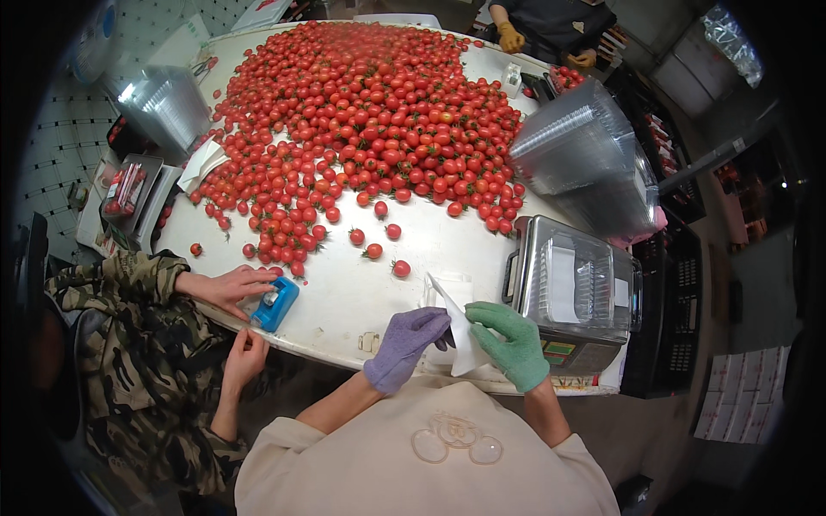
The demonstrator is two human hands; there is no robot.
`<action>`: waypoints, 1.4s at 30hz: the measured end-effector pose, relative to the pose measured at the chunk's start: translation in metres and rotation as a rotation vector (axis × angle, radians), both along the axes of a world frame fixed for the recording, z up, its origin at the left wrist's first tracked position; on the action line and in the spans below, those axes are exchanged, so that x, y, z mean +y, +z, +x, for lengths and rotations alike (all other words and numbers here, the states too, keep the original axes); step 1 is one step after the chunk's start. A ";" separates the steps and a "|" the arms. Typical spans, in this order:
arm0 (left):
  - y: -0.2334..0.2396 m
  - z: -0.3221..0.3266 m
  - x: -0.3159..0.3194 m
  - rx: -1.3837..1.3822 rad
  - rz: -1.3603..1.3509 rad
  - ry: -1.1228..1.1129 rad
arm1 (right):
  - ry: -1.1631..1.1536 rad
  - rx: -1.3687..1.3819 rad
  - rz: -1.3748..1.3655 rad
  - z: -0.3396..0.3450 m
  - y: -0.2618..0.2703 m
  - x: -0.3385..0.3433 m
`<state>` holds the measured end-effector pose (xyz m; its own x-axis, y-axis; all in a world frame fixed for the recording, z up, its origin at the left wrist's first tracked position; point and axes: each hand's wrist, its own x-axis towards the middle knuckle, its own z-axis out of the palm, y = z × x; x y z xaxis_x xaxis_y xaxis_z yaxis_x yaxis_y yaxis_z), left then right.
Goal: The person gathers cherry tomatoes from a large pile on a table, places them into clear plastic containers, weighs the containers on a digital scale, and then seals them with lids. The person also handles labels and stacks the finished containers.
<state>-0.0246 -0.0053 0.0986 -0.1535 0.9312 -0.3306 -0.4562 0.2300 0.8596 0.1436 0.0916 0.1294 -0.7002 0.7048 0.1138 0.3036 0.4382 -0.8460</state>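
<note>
My left hand (413,345), in a purple knit glove, pinches a thin white sheet (459,329) by its left face. My right hand (511,342), in a green knit glove, has its thumb and fingers at the sheet's right side. The sheet stands nearly edge-on between both hands, above the table's front edge. Behind it lies a white object (459,287), partly hidden. To the right, a clear plastic container (584,277) with a white liner rests on a digital scale (535,271). Several loose cherry tomatoes (401,268) lie just beyond my hands.
A large heap of cherry tomatoes (387,116) covers the white table (348,290). Stacked clear containers stand right (581,142) and left (164,106). At left, a co-worker's hand (235,287) touches a blue tape dispenser (276,306). A gloved person (548,29) stands across the table.
</note>
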 end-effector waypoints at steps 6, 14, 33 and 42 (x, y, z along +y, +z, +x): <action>0.002 -0.007 -0.006 -0.037 -0.007 0.011 | -0.076 0.012 -0.288 -0.009 -0.003 -0.016; 0.003 -0.013 -0.009 -0.011 0.014 -0.028 | -0.143 0.050 -0.388 -0.013 -0.011 -0.029; -0.002 -0.019 -0.020 -0.048 -0.021 -0.031 | -0.127 0.051 -0.313 -0.021 -0.008 -0.045; 0.000 -0.017 -0.022 -0.056 -0.044 -0.032 | -0.135 0.058 -0.432 -0.019 -0.007 -0.048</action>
<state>-0.0412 -0.0277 0.0986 -0.1043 0.9197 -0.3786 -0.4955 0.2820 0.8216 0.1247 0.0433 0.1229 -0.6003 0.7805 -0.1748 0.2807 0.0009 -0.9598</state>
